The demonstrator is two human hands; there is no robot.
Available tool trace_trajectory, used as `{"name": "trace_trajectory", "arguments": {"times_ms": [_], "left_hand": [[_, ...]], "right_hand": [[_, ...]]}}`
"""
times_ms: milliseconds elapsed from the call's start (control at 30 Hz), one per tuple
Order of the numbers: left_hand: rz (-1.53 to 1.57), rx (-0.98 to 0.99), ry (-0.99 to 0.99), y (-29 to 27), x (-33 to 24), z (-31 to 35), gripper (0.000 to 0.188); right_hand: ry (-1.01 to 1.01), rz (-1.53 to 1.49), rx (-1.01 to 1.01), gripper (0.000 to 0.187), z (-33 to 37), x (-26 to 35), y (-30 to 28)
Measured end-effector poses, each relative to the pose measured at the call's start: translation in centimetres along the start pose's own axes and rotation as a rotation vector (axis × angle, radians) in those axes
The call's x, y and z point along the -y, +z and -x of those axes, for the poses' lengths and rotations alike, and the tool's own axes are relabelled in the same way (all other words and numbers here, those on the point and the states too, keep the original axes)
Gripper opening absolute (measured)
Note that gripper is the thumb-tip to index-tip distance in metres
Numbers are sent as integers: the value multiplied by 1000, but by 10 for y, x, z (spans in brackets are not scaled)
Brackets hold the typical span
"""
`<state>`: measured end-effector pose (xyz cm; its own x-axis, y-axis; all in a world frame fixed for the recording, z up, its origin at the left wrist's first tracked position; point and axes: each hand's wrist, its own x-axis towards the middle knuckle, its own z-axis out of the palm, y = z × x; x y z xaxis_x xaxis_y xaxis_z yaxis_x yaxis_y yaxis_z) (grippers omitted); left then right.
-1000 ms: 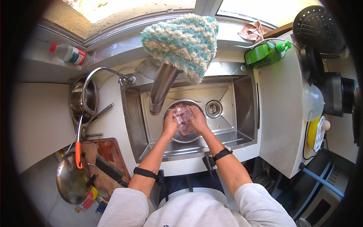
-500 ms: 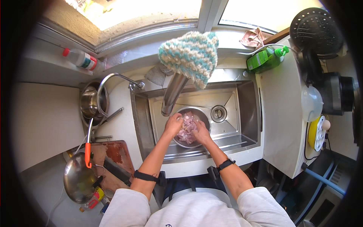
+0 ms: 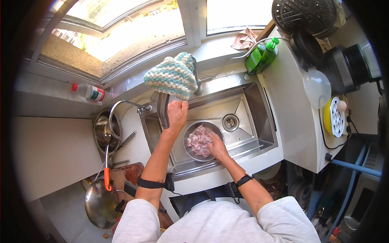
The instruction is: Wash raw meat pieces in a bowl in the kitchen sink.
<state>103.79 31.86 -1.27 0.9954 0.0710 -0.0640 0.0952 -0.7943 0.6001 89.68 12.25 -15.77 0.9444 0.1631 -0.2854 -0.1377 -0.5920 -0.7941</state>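
Note:
A round metal bowl (image 3: 187,150) of pale pink raw meat pieces (image 3: 199,140) rests in the stainless steel sink (image 3: 253,121), left of the drain. My right hand (image 3: 219,148) reaches over the bowl's right side, fingers bent and pressed together against the meat. Beside the metal faucet (image 3: 163,111) is my left hand (image 3: 177,115), its fingers curled and their tips hidden. A knitted teal and cream striped cloth (image 3: 172,77) hangs over the top of the faucet, just above that hand. Whether the left fingers grip anything is not visible.
A green soap pump bottle (image 3: 259,58) stands behind the sink's right corner. To the left are a curved thin tap (image 3: 117,105), stacked metal pots (image 3: 103,127) and a wok lid (image 3: 100,204). A yellow-based egg holder (image 3: 335,117) sits on the right counter.
My left hand has left the meat and moved up and away to the faucet. My right hand stays at the bowl. The view has turned and shifted.

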Motion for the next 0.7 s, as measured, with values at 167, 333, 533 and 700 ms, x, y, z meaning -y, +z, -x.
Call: {"name": "trace_trajectory", "arguments": {"times_ms": [167,333,533,700], "left_hand": [[-72,-90,24,8,0,-1,45],[-112,-47,77,5,1,-6,43],[-90,-146,153,21,22,-11,41],[-82,-144,134,14,26,-11,39]], "right_hand": [[-7,-37,-42,48,6,-12,-1],[7,-48,-53,46,6,-16,3],[96,-80,-29,44,5,-16,3],[105,-39,-9,43,3,-24,2]]}}
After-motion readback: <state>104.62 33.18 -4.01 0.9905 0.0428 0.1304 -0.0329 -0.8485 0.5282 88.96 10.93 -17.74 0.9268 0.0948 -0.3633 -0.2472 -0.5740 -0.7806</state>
